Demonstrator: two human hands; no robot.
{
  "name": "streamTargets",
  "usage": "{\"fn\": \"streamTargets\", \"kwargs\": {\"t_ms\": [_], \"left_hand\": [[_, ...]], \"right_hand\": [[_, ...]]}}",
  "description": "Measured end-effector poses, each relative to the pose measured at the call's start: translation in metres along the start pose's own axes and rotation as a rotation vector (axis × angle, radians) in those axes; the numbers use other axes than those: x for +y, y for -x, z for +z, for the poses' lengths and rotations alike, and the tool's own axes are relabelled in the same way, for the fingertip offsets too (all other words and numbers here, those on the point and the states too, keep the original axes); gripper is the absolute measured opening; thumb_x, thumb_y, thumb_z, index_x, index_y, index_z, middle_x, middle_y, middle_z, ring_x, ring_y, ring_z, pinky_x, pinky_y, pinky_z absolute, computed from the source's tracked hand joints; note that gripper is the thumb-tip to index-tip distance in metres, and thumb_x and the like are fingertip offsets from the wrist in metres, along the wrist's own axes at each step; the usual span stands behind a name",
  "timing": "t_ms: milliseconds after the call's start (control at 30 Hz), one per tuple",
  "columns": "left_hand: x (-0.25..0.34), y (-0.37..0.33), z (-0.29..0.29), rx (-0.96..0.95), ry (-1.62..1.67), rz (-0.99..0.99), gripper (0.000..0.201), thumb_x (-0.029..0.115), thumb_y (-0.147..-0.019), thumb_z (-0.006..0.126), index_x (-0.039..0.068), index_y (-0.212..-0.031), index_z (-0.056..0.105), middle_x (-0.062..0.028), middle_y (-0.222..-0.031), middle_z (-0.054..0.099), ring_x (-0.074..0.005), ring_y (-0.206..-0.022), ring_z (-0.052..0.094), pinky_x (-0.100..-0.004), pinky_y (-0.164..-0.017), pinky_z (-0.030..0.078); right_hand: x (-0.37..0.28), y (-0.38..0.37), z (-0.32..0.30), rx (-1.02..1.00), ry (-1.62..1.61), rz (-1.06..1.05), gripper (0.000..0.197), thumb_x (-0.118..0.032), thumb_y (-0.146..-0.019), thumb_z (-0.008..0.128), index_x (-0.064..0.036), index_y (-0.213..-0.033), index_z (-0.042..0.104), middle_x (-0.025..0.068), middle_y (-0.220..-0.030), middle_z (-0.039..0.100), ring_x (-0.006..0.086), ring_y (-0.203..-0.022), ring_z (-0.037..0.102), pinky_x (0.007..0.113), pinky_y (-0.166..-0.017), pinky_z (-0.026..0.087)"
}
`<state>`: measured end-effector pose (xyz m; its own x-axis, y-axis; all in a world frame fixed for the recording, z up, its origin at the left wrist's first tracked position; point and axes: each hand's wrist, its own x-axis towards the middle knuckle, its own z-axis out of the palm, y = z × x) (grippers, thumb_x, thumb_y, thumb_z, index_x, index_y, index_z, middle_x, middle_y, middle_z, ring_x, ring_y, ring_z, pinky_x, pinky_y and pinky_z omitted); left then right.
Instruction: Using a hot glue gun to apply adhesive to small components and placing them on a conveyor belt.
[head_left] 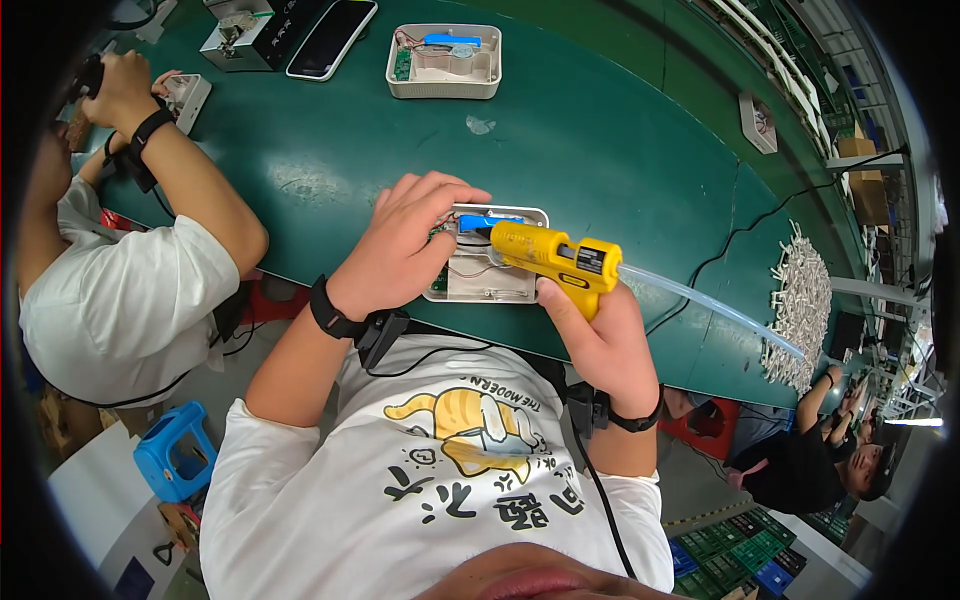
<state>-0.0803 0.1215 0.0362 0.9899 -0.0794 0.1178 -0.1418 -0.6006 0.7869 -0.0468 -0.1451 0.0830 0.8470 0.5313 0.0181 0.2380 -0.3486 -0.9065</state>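
The person's right hand (612, 348) has a grip closed round the handle of a yellow hot-glue gun (535, 252), its thumb lying by the near right corner of a white plastic housing (465, 284). The housing sits on the green worktop (330, 190), directly in front of the person, open side up. The gun's nozzle points leftward into it, close to a blue battery pack (482, 222) along the far wall; whether the tip touches anything cannot be told. A translucent glue stick (710, 308) runs out of the gun's rear, slanting toward the right.

The left hand (405, 238) has its grip over the housing's left end, holding it: the fingers reach across the far rim and the thumb bends down at the interior, near thin wires. Both wrists wear black bands.

Farther back on the worktop stands a second white housing (444, 89), also open, with a blue battery pack, wires and a green circuit board (403, 65) inside. To its left lie a smartphone (333, 40) and a dark box (262, 38). On the right, a black cable (733, 232) crosses the worktop near a heap of small whitish pieces (802, 305). At the left, a co-worker (130, 290) in a white shirt handles another whitish housing (188, 100). A blue plastic stool (177, 453) stands on the floor below.
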Motion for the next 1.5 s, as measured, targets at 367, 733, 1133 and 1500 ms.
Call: {"fn": "streamTargets", "kwargs": {"t_ms": [367, 733, 1133, 1500], "left_hand": [[0.003, 0.001, -0.002, -0.011, 0.013, -0.024, 0.055, -0.001, -0.086, 0.053, 0.011, -0.138, 0.067, -0.0082, -0.137, 0.063, -0.0280, -0.129, 0.054, -0.0411, -0.112, 0.035], [-0.001, 0.010, -0.011, 0.098, 0.031, 0.092, 0.047, 0.001, -0.088, 0.052, 0.004, -0.132, 0.069, -0.0131, -0.127, 0.064, -0.0300, -0.115, 0.060, -0.0450, -0.101, 0.046], [0.013, -0.115, 0.054, 0.101, 0.433, -0.128, 0.037, 0.000, -0.099, 0.059, -0.003, -0.136, 0.063, -0.0194, -0.129, 0.063, -0.0295, -0.099, 0.075, -0.0378, -0.082, 0.061], [0.019, -0.239, -0.005, 0.113, -0.322, 0.133, 0.069, 0.026, -0.093, 0.076, 0.006, -0.154, 0.051, -0.0209, -0.148, 0.057, -0.0387, -0.140, 0.056, -0.0487, -0.113, 0.050]], "right_hand": [[-0.011, -0.001, 0.000, -0.034, 0.045, 0.130, 0.028, -0.020, -0.107, 0.070, 0.0047, -0.120, 0.072, 0.0025, -0.086, 0.069, 0.0103, -0.078, 0.060, 0.030, -0.070, 0.050], [-0.006, 0.004, -0.009, -0.003, -0.160, 0.226, 0.027, -0.019, -0.109, 0.066, 0.0026, -0.124, 0.070, 0.0073, -0.102, 0.075, 0.0091, -0.076, 0.063, 0.028, -0.068, 0.052], [0.088, 0.071, -0.046, 0.706, -0.630, 0.044, 0.027, -0.024, -0.114, 0.053, 0.0016, -0.121, 0.058, 0.0181, -0.115, 0.069, 0.0133, -0.062, 0.054, 0.030, -0.057, 0.050], [0.097, 0.068, -0.039, 0.811, -0.625, -0.077, 0.030, -0.024, -0.113, 0.054, 0.0035, -0.124, 0.058, 0.0194, -0.117, 0.069, 0.0149, -0.063, 0.058, 0.034, -0.058, 0.053]]}}
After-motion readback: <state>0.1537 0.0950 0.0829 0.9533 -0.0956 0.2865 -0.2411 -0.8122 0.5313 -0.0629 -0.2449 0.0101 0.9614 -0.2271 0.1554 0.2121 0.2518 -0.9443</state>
